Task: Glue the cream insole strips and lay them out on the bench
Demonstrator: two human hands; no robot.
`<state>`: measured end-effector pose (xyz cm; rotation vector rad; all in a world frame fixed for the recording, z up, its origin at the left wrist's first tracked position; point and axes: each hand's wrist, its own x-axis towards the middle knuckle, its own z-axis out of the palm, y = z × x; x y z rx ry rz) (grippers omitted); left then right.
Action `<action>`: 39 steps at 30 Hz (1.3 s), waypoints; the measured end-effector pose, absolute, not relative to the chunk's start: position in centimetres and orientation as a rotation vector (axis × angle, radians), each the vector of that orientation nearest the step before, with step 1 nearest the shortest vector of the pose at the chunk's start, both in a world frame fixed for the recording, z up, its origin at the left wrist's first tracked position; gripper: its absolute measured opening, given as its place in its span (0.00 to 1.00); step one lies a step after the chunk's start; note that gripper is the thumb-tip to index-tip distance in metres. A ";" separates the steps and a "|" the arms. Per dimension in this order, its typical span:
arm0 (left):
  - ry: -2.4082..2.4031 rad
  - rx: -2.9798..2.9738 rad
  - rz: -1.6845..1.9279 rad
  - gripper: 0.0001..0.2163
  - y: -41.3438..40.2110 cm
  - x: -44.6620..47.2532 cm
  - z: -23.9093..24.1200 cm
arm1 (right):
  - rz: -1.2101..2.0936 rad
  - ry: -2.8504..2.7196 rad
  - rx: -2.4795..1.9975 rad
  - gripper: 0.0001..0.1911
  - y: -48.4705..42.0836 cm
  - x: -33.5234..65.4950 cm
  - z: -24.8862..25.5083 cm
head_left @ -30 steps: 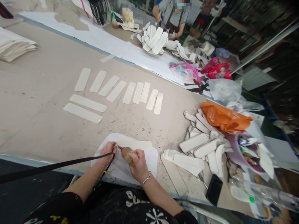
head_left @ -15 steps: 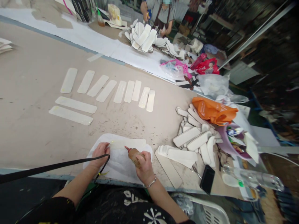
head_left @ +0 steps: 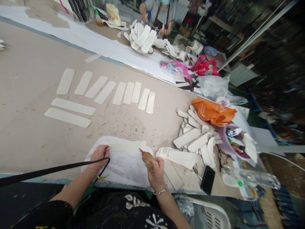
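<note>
My right hand [head_left: 156, 171] is closed round a brown glue bottle [head_left: 147, 160], its red nozzle tilted toward the right end of a pale, flat strip [head_left: 125, 146]. The strip lies on a white sheet [head_left: 128, 165] at the table's near edge. At the strip's left end my left hand [head_left: 100, 155] has its fingers closed on the edge. Several similar pale strips [head_left: 66, 82] lie spread out beyond, some with a glossy surface. To the right of my right hand is a short stack of white strips [head_left: 182, 158], partly over a longer beige piece [head_left: 172, 175].
A heap of white strips [head_left: 199, 141] sits at the right, beside an orange bag [head_left: 213, 112] and a purple bin [head_left: 222, 148]. A black phone [head_left: 208, 180] and a clear bottle [head_left: 254, 177] lie near the front. Across the table a person [head_left: 162, 16] works behind another heap [head_left: 143, 38].
My right hand has moved the glue bottle rightward along the strip, toward its right end. My left hand stays at the left end. The whole view has shifted slightly.
</note>
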<state>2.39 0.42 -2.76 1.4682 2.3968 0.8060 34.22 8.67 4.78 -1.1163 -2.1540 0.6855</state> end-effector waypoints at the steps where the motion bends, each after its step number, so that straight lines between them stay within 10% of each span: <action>1: 2.400 1.465 0.804 0.07 0.4 2.4 -2.7 | 0.712 -2.157 -1.079 0.27 8.5 33.5 4.8; 39: 2.338 1.298 -0.151 0.14 3.7 2.0 1.7 | 0.650 -2.218 -0.806 0.24 9.4 28.4 4.5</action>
